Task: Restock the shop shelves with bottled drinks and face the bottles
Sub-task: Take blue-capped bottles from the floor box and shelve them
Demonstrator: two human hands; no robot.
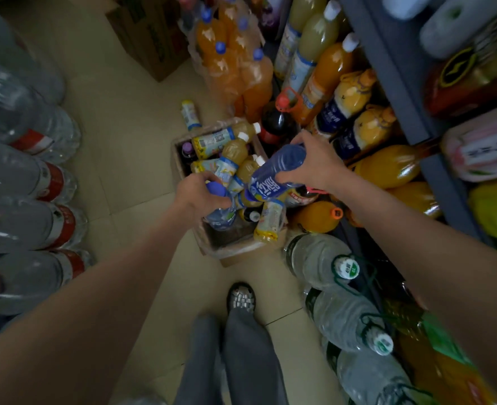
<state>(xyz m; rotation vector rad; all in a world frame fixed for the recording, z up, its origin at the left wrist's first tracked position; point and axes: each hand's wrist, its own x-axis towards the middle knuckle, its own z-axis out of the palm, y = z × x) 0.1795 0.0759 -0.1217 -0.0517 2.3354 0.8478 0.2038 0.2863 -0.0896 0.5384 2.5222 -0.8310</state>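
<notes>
Blue-tinted plastic is filling both of my hands as I am working over the open brown cardboard box (212,249) on the tiled floor. I am judging the step in hand to be lifting two bottles out of the box to carry them to the grey metal shelf (387,68) on my right.

To do this well, I am thinking each bottle should be drawn straight up and clear of the loose pile of yellow juice bottles with white caps (235,153), so nothing gets dragged over the box wall. Then each should be turned upright, with its label facing outward, before it is being set into a row.

My right hand (314,165) is wrapping its fingers and thumb around the body of the blue plastic drink bottle with the white-lettered label (276,173), holding it tilted above the box with its base toward the shelf. My left hand (197,191) is curling down over the purple-blue cap of a second clear blue bottle (222,211), which is standing just inside the near left part of the box; that grip looks narrow and tight, though the fingertips are hidden behind the cap.

Large orange drink bottles (387,165) are lying on the bottom shelf just beside my right wrist.
</notes>
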